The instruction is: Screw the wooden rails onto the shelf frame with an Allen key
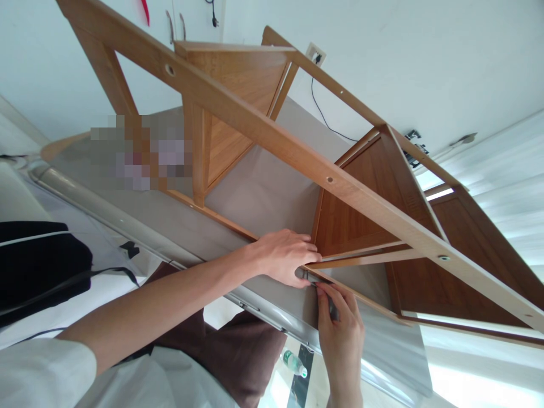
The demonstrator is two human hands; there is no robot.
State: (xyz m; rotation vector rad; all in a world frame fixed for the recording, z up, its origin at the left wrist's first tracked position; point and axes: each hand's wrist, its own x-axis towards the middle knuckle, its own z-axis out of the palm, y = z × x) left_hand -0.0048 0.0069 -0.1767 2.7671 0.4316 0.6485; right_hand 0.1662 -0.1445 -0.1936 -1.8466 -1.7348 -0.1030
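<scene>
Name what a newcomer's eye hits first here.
The large wooden frame slants across most of the view, over a gray surface. Next, the left hand and right hand nearly meet at its near lower rail, below center.

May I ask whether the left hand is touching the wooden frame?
Touching: the head view shows the left hand lying across the lower rail of the wooden frame.
</scene>
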